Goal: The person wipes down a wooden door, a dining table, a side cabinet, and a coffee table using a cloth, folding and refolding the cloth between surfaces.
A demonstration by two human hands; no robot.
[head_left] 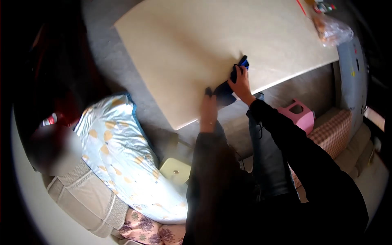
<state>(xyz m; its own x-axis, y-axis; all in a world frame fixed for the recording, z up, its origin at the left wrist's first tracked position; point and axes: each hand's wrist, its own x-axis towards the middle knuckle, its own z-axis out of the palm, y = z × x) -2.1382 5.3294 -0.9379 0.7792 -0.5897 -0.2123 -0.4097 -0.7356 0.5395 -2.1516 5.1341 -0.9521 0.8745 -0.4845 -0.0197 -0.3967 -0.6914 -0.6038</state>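
A dark blue cloth item [223,92], its kind unclear, lies bunched at the near edge of the beige table [179,53]. My right hand [241,85] is closed on its upper end, where a brighter blue part sticks out beyond the fingers. At its other end is my left hand [209,109], blurred by motion, with a dark tip of the cloth showing above the fingers. The left fingers look closed round that end.
A clear plastic bag [332,32] sits at the table's far right corner. Below are a pink stool [300,116], a pale yellow stool [174,170] and a checked cloth [332,132]. A patterned light blue quilt [118,151] covers part of the sofa [87,198] at left.
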